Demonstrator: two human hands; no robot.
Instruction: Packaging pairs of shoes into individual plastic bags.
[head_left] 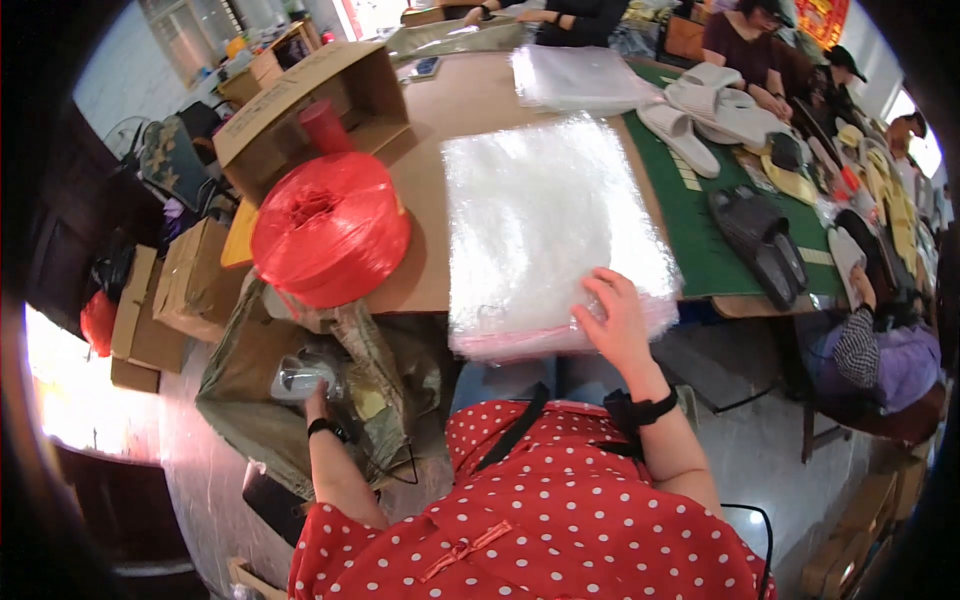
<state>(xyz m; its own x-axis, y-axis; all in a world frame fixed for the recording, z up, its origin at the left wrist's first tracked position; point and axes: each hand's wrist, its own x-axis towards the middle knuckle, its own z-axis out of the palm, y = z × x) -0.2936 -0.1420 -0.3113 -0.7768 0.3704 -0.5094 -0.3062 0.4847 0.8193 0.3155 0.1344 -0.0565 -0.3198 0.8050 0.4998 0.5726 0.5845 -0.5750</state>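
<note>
As clear bags (540, 225) overhang the tabletop (432, 115), the spread right hand (617, 320) perhaps steadies them; whether the left hand (317, 402) grips the wrapped item (297, 378) inside the sack (372, 345), I cannot tell.

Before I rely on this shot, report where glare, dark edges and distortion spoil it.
Head view: glare whitens much of the stack of clear plastic sheets under the right hand; head view: highlights also streak the red roll, and a patch at far left is blown out to white; head view: the corners fall to black, and straight lines bow toward the rim.
</note>
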